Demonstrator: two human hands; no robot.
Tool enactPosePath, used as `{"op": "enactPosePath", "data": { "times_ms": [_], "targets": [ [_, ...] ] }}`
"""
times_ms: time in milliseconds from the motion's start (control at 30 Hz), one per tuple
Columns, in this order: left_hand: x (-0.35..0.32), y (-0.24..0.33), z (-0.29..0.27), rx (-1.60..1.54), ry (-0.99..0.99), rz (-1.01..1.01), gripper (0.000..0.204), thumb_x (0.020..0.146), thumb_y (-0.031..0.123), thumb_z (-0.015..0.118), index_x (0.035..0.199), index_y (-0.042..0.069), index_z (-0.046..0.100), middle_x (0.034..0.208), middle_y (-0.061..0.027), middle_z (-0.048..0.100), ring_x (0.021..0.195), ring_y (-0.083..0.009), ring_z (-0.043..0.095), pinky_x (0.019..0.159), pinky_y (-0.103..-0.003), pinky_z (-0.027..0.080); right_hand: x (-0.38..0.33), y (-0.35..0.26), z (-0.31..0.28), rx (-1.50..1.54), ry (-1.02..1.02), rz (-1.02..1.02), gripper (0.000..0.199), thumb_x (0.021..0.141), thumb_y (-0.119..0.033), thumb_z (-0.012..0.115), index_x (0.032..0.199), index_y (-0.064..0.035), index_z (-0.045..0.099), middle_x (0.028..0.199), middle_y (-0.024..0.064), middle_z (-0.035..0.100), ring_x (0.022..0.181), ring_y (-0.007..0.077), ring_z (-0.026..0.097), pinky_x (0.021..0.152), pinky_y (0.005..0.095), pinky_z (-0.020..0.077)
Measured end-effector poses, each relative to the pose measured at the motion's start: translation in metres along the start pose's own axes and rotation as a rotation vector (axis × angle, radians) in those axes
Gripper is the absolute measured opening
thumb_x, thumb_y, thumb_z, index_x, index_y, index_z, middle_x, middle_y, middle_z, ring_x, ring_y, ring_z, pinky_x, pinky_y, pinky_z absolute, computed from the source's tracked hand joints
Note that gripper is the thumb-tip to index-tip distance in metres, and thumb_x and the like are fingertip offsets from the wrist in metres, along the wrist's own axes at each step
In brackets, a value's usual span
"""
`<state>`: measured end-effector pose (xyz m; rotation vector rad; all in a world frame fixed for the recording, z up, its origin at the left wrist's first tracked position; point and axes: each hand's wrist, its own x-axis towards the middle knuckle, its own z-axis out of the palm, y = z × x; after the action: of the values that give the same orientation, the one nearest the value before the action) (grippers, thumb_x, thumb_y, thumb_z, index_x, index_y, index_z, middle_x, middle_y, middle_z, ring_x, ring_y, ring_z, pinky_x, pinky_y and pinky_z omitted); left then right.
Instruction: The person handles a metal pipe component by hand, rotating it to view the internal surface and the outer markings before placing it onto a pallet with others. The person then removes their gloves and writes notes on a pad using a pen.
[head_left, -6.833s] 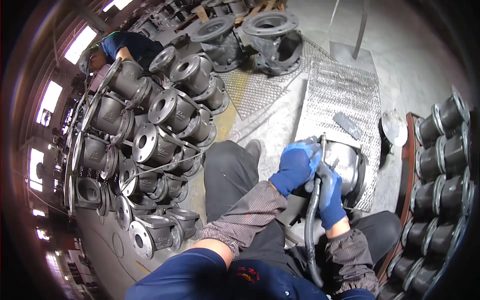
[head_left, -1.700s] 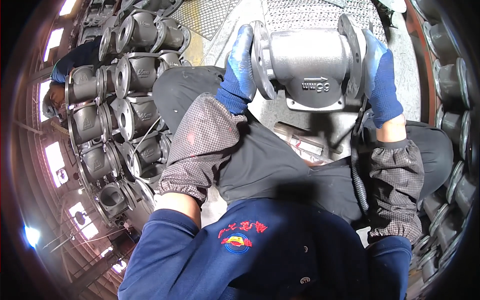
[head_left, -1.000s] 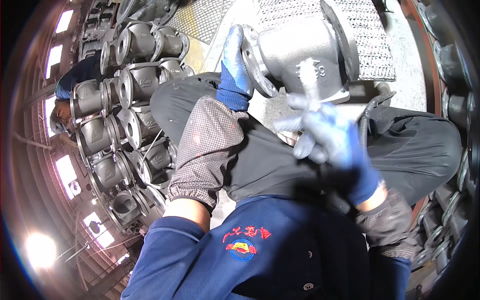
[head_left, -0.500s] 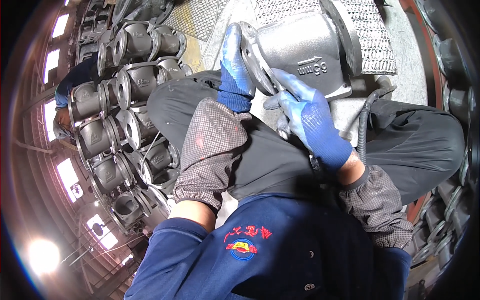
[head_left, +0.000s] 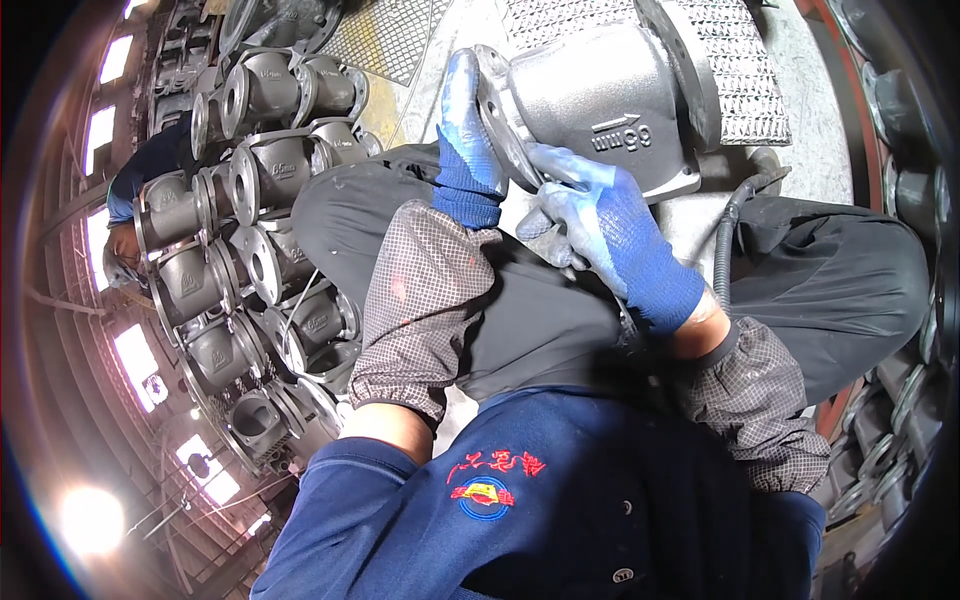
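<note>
A grey cast-metal valve body (head_left: 610, 95) with round end flanges lies on its side ahead of me. My left hand (head_left: 467, 130), in a blue glove, rests along the outside of its near-left flange (head_left: 503, 120), fingers stretched out and lying flat. My right hand (head_left: 612, 215), also gloved in blue, is closed just below that flange, with the upper fingers reaching to its lower edge. Something dark shows under the right palm, but the hand hides most of it.
Rows of similar valve bodies (head_left: 275, 170) are stacked at the left, with more (head_left: 880, 420) along the right edge. A ribbed hose (head_left: 733, 235) runs beside my right knee. Patterned metal plate (head_left: 745, 75) lies behind the valve body. Another person (head_left: 150, 180) bends over at the far left.
My right hand has shifted slightly left and down along the flange edge, its lower fingers turning. The left hand stays against the flange. The valve body has barely moved.
</note>
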<state>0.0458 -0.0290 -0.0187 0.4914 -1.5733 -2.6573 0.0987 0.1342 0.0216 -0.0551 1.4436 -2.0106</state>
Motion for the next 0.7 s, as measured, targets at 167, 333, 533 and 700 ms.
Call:
{"op": "enactPosePath", "data": {
  "times_ms": [167,333,533,700],
  "targets": [
    [-0.003,0.002,0.001,0.021,0.110,0.016,0.053,0.089,0.043,0.049,0.124,0.004,0.046,0.117,-0.0114,0.054,0.104,-0.0225,0.055,0.089,-0.036,0.047,0.003,0.001,0.014,0.085,0.102,0.081,0.043,0.087,0.002,0.043,0.130,0.0046,0.040,0.077,0.0089,0.059,0.048,0.0065,0.046,0.043,0.0202,0.0396],
    [-0.005,0.006,0.011,-0.071,0.055,0.000,0.048,0.091,0.039,0.049,0.123,0.003,0.047,0.116,-0.0095,0.054,0.104,-0.0191,0.054,0.091,-0.032,0.044,0.004,-0.006,0.004,-0.080,-0.018,0.024,0.047,0.089,-0.005,0.044,0.135,-0.0004,0.037,0.076,0.0051,0.060,0.046,0.0059,0.046,0.042,0.0201,0.0398],
    [0.000,-0.001,0.000,0.052,0.061,0.063,0.058,0.089,0.047,0.047,0.128,0.005,0.043,0.121,-0.0134,0.052,0.107,-0.0272,0.053,0.090,-0.041,0.047,0.007,-0.025,-0.013,-0.132,-0.093,0.121,0.047,0.086,-0.006,0.047,0.131,0.0060,0.038,0.073,0.0084,0.062,0.043,0.0073,0.048,0.039,0.0196,0.0397],
    [-0.001,0.003,0.002,0.035,0.040,0.009,0.059,0.089,0.047,0.047,0.129,0.005,0.042,0.122,-0.0133,0.051,0.109,-0.0265,0.053,0.092,-0.041,0.046,0.011,-0.026,-0.003,-0.138,-0.026,0.076,0.045,0.084,-0.003,0.047,0.127,0.0081,0.042,0.075,0.0109,0.063,0.051,0.0073,0.052,0.043,0.0200,0.0403]
  ]
}}
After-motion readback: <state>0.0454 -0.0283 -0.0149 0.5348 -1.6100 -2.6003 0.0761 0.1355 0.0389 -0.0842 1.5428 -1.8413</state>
